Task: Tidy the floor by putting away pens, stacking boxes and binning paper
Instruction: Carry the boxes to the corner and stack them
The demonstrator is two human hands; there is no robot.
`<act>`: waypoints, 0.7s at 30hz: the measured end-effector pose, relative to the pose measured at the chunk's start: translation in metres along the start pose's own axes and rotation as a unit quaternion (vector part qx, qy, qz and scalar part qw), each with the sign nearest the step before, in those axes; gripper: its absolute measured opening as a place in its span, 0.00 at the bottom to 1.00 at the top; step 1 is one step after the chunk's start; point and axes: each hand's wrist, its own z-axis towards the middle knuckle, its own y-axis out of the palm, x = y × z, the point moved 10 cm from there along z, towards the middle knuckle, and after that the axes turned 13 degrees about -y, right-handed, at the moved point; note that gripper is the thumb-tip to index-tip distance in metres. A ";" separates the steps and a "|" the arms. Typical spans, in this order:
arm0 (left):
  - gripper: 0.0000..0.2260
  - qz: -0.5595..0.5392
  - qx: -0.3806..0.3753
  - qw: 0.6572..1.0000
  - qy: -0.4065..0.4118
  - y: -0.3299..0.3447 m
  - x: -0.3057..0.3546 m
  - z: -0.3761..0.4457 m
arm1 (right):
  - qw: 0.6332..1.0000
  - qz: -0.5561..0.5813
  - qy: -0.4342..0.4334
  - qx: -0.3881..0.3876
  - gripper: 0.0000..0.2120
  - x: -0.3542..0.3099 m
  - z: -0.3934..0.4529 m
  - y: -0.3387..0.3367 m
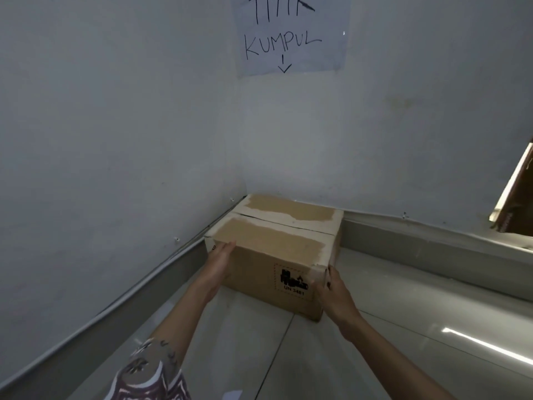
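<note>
A brown cardboard box [277,246] with torn tape strips on its closed flaps and a black "UN 3481" label on its front stands on the tiled floor, tucked into the corner of two white walls. My left hand [220,261] lies flat with straight fingers against the box's left front corner. At the box's right front corner, my right hand [331,287] presses the edge, fingers mostly hidden behind the corner. No pens or loose paper for binning can be made out.
A handwritten paper sign [291,36] reading "TITIK KUMPUL" with a down arrow hangs on the wall above the corner. Grey skirting [418,241] runs along both walls. A brown wooden piece [516,197] juts in at the right edge. Glossy floor tiles [403,342] spread to the right.
</note>
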 end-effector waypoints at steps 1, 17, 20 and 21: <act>0.23 0.003 0.003 1.000 -0.002 -0.003 0.001 -0.008 | 1.000 0.000 0.000 0.001 0.23 -0.002 -0.005 0.000; 0.06 0.029 0.183 0.981 0.057 -0.150 -0.007 -0.185 | 0.989 0.059 0.008 -0.134 0.23 -0.104 -0.099 0.080; 0.08 0.059 0.231 0.969 0.058 -0.184 -0.016 -0.233 | 0.978 0.063 -0.003 -0.199 0.21 -0.123 -0.129 0.112; 0.09 0.065 0.247 0.965 0.060 -0.196 -0.019 -0.251 | 0.972 0.059 -0.002 -0.227 0.21 -0.127 -0.144 0.124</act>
